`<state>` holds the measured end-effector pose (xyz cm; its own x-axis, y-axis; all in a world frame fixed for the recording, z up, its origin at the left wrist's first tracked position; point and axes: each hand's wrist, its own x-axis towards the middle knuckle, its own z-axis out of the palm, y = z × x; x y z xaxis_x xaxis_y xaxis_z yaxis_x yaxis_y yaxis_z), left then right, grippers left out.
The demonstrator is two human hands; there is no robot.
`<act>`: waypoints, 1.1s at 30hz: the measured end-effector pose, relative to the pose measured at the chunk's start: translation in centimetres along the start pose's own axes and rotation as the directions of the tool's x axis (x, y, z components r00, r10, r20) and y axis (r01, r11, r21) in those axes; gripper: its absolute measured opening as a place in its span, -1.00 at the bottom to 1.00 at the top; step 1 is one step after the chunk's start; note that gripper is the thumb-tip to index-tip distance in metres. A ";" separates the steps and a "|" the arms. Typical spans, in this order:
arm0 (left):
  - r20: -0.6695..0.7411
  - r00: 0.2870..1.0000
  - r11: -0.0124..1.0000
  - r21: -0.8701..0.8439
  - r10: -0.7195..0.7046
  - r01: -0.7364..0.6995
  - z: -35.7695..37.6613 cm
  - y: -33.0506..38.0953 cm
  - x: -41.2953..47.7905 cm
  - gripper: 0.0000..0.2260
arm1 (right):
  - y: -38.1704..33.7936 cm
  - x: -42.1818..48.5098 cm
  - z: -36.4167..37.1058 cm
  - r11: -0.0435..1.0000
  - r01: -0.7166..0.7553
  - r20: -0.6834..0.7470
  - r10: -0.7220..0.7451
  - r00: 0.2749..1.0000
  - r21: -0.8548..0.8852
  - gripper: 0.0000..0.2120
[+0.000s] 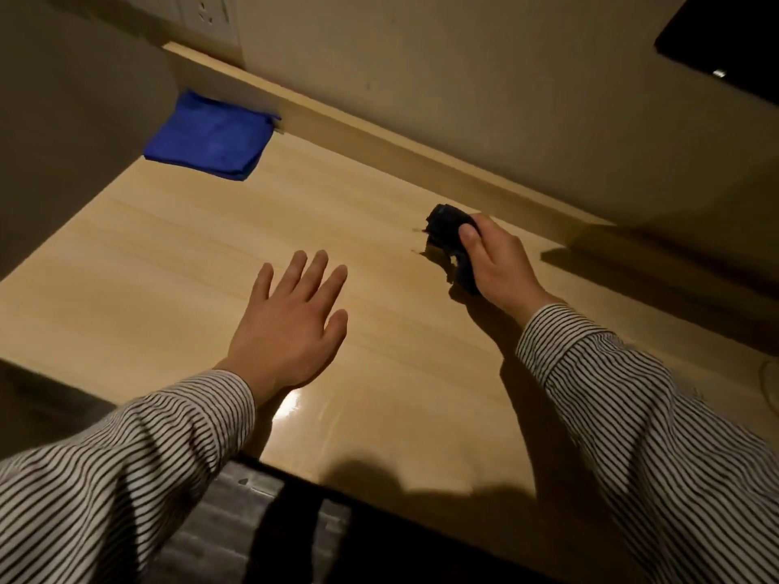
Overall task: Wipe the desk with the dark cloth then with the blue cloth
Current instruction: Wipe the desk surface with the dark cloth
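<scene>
right grip (491, 257) is clenched around a bunched dark cloth (449, 242), thumb on top, pressing it to the pale, glossy wooden tabletop (168, 267) toward the back right, near the raised wooden ledge (421, 153) along the wall. left grip (291, 326) is released: palm down, fingers spread, flat on or just over the tabletop at centre, well apart from the dark cloth. a folded, square bright blue microfibre cloth (210, 137) lies at the far left corner, just beside the ledge, well apart from both hands. both arms wear black-and-white striped sleeves (657, 440).
</scene>
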<state>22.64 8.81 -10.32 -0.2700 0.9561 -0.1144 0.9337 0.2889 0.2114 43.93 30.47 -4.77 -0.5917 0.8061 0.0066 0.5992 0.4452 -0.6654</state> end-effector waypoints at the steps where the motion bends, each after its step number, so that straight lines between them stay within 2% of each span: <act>1: 0.003 1.000 1.000 0.002 -0.006 0.006 0.0 0.1 0.0 -0.39 | 1.1 1.9 -0.2 0.999 0.015 0.005 -0.015 1.000 -0.051 -0.70; 4: 0.013 0.999 0.999 0.015 -0.033 0.033 -0.1 0.2 0.2 -0.39 | 3.7 6.2 -0.7 0.954 0.104 0.047 -0.094 0.994 -0.280 -0.66; 6: 0.020 0.999 0.999 0.021 -0.046 0.046 -0.1 0.3 0.2 -0.39 | 5.1 7.5 -0.5 0.919 0.181 0.093 -0.159 0.983 -0.351 -0.60; 18: 0.008 0.998 0.998 0.041 -0.056 0.056 -0.2 0.4 0.1 -0.39 | 6.1 4.9 0.4 0.913 0.333 0.290 -0.261 0.921 -0.236 -0.53; 27: 0.009 0.999 0.999 0.026 -0.036 0.036 -0.5 0.6 0.0 -0.38 | 3.1 -5.0 2.9 0.884 0.403 0.388 -0.295 0.873 -0.235 -0.55; 33: 0.000 1.000 1.000 0.014 -0.012 0.012 -0.4 0.4 -0.1 -0.37 | -0.7 -13.7 5.0 0.903 0.376 0.419 -0.266 0.868 -0.208 -0.56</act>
<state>22.98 8.82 -9.81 -0.2812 0.9525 -0.1166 0.9336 0.2997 0.1966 48.97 17.18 -8.13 -0.8988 0.4187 -0.1300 0.4305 0.7863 -0.4432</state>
